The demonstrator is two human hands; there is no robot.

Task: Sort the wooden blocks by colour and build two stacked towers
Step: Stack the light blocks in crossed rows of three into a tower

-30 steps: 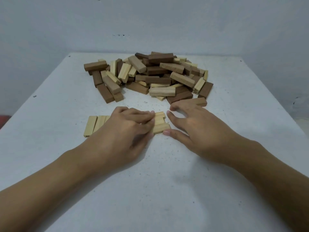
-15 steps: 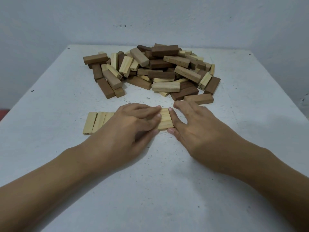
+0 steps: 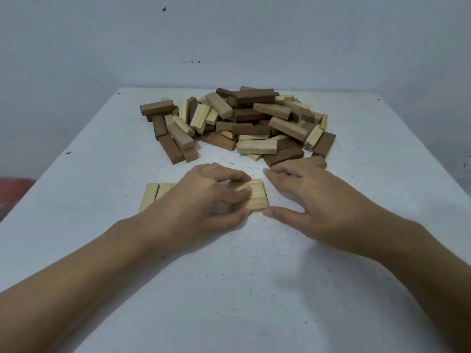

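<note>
You have a single view, the wide-angle camera on your head, which looks forward and down along both forearms onto the white surface (image 3: 76, 187) from its near side. It sits close to the work: your left hand (image 3: 201, 200) and right hand (image 3: 313, 200) meet at the row of light blocks (image 3: 257, 200) in mid-frame, the pile of blocks (image 3: 242, 123) lies just beyond, and the surface's far edge and the grey wall (image 3: 229, 42) fill the top.

My left hand (image 3: 201, 197) hides some pale blocks (image 3: 254, 197); I cannot count them. A blurred red shape (image 3: 15, 192) is cut by the left edge.
</note>
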